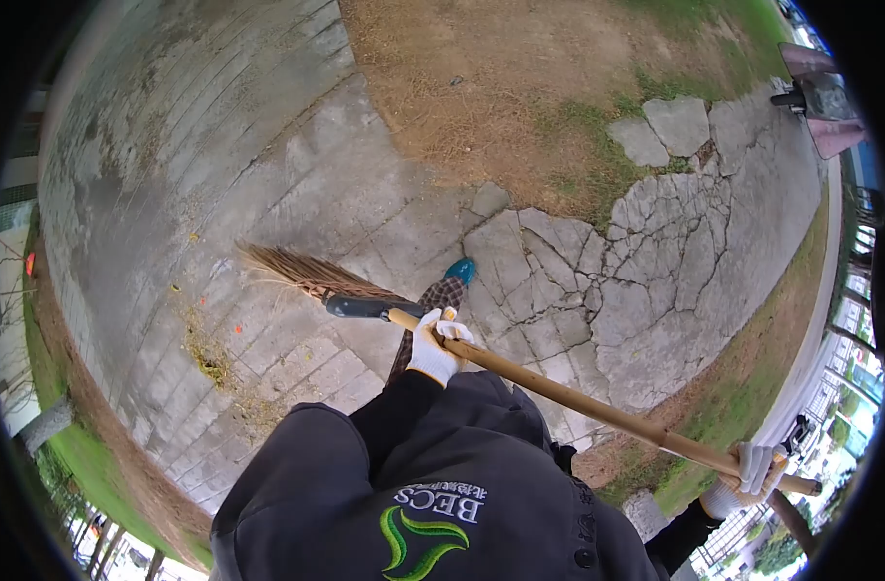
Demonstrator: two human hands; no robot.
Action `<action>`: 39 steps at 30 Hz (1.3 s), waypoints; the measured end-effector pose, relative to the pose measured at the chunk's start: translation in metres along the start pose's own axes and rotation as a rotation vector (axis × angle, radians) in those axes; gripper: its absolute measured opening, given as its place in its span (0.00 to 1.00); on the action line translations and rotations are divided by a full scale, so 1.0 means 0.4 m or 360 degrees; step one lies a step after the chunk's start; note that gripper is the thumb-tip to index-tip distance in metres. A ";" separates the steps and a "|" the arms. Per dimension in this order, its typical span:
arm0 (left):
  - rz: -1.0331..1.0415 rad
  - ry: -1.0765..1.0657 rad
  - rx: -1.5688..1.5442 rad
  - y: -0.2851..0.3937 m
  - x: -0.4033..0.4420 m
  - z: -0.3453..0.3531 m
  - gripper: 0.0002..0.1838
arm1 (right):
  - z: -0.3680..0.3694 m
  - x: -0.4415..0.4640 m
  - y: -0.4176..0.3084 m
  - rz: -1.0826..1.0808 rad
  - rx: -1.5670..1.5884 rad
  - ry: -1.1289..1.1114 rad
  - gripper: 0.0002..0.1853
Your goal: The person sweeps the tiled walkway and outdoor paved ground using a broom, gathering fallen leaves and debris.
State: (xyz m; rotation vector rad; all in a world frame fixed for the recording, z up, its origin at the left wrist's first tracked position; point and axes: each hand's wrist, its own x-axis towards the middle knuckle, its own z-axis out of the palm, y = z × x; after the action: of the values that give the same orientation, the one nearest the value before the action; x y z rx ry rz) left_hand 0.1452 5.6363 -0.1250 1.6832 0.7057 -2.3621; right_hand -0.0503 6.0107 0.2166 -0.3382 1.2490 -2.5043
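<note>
A long broom has a wooden handle (pixel 568 395) running from the middle of the view to the lower right. Its brown bristles (pixel 302 269) fan out to the left over the paving, beside a dark binding. My left hand (pixel 440 346), in a white glove, is wrapped round the handle near the bristle end. Close to the handle's far end, my right hand (pixel 749 476), gloved too, grips it. A blue shoe (pixel 461 270) and a checked trouser leg show just beyond my left hand. Yellow debris (pixel 208 356) lies scattered on the paving at the left.
Cracked concrete slabs (pixel 656 242) spread to the right, beside a patch of bare soil (pixel 481 87). A pinkish vehicle part (pixel 830 102) stands at the upper right. Grass strips border both sides, with a tree trunk (pixel 45 423) at the lower left.
</note>
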 end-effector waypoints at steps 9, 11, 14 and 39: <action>-0.0789 -0.0914 0.0347 -0.449 -0.144 0.014 0.13 | 0.149 -0.652 -0.320 -0.0969 -0.0004 0.0335 0.20; -0.0834 -0.1002 0.0332 -0.511 -0.093 -0.022 0.14 | 0.265 -0.688 -0.222 -0.1089 -0.0314 0.0194 0.21; -0.0729 -0.0964 0.0294 -0.504 -0.025 -0.173 0.16 | 0.294 -0.782 -0.157 -0.1172 -0.0566 0.0409 0.20; -0.0022 -0.0683 0.0167 0.017 -0.251 -0.973 0.13 | 0.436 -1.249 0.041 -0.0758 -0.0337 0.0772 0.14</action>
State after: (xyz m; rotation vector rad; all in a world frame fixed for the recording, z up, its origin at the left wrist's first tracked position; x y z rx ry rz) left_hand 0.5145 5.7949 -0.1343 1.1377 0.5235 -2.6794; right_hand 0.4731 6.0668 0.2725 -0.0753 1.8071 -2.9771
